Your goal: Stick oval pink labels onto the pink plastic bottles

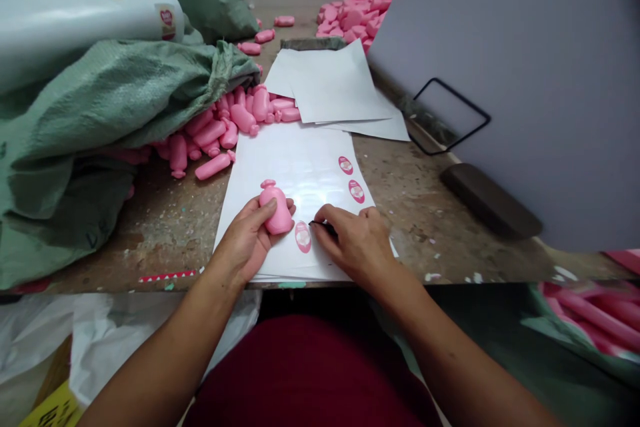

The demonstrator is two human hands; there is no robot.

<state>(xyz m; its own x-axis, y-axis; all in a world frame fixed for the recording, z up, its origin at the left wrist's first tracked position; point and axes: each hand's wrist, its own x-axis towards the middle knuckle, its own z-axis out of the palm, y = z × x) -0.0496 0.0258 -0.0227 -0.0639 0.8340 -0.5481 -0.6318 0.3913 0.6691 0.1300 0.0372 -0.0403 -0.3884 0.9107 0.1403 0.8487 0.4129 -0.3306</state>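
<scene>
My left hand (250,237) is closed round a small pink plastic bottle (277,209), its flared neck pointing away from me. My right hand (357,240) pinches a thin dark pointed tool (325,227), mostly covered by the fingers, so its kind is unclear. The tool's tip is beside an oval pink-and-white sticker (303,237) on a white sticker sheet (280,160) under both hands. Two similar stickers, an upper one (345,165) and a lower one (357,191), are along the sheet's right side.
Pink bottles (210,133) spill from a green woven sack (100,113) on the left. White sheets (335,87) lie behind my work sheet on the worn table (405,193). A large grey panel (525,80) with a black wire stand (460,107) rises at right; more bottles (355,17) are piled behind.
</scene>
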